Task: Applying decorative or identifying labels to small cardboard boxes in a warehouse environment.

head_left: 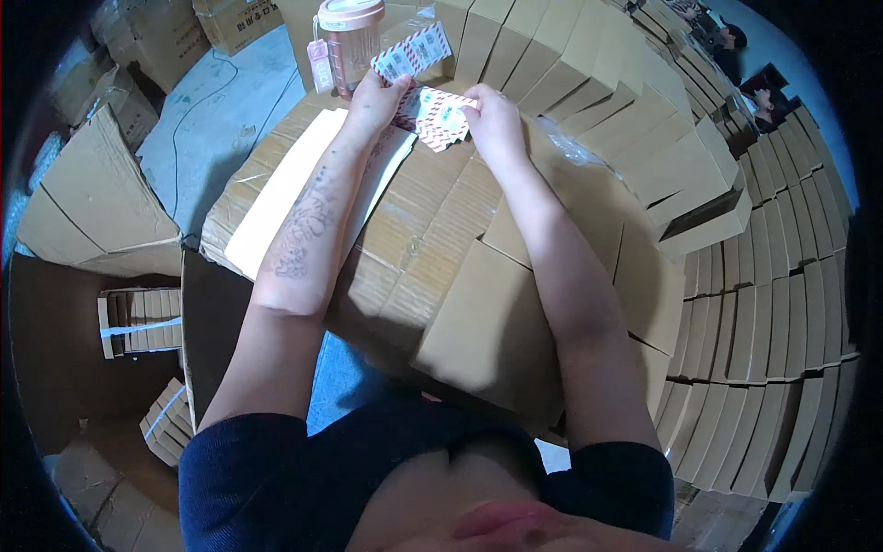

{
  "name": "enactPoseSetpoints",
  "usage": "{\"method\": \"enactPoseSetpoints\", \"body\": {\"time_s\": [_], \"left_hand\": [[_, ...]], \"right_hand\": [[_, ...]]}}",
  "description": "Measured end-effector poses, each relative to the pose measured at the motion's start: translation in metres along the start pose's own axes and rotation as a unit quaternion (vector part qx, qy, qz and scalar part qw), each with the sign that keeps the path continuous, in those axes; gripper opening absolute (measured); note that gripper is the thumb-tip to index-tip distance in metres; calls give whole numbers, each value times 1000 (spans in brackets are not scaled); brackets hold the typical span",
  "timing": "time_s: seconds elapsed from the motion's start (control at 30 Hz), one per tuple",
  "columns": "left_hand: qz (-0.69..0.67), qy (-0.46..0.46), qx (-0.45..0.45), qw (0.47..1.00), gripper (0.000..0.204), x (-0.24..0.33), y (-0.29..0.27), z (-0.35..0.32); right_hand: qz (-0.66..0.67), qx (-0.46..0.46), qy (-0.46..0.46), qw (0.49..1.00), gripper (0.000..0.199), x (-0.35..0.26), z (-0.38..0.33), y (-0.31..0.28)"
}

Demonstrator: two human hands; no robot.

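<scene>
Two bundles [143,308] in carton [51,317], labels [430,112] in hands [498,126]

The labels [434,112] were white with red slanting stripes and dark print. The cup [354,51] had a pale pink lid [350,13], and its tag [320,66] was pink. The paper [280,193] was white, the boxes [492,317] tan brown, the shirt [262,478] dark navy, the trousers [345,379] blue.

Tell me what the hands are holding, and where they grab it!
The left hand holds the upper striped label by its lower left end; the right hand pinches the lower striped labels by their right edge.
</scene>
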State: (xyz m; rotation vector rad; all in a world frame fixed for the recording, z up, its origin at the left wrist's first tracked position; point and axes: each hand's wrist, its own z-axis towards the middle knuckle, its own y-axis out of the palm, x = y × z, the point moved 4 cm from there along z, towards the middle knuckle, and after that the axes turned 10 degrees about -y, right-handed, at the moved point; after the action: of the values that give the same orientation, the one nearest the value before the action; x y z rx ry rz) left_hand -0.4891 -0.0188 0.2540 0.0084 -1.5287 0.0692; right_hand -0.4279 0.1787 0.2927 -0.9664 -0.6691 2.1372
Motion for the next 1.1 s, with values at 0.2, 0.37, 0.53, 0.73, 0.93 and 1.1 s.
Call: {"method": "enactPoseSetpoints", "body": {"time_s": [0.2, 0.37, 0.53, 0.73, 0.93, 1.1], "left_hand": [[-74, -19, -5, 997, 36, 18, 2, -15], [-35, 28, 30, 999, 38, 41, 0, -34], [-161, 46, -17, 986, 32, 47, 0, -32], [-130, -54, -172, 975, 24, 47, 4, -38], [-62, -82, -187, 977, 27, 53, 10, -50], [34, -16, -210, 977, 22, 49, 6, -42]], "right_hand": [[116, 29, 4, 993, 12, 6, 4, 4], [147, 64, 30, 987, 7, 9, 4, -2], [236, 99, 35, 966, 9, 25, 6, 3], [447, 76, 110, 884, 12, 24, 7, -1], [532, 84, 121, 834, 14, 17, 6, -8], [585, 73, 115, 799, 15, 11, 7, -8]]}}
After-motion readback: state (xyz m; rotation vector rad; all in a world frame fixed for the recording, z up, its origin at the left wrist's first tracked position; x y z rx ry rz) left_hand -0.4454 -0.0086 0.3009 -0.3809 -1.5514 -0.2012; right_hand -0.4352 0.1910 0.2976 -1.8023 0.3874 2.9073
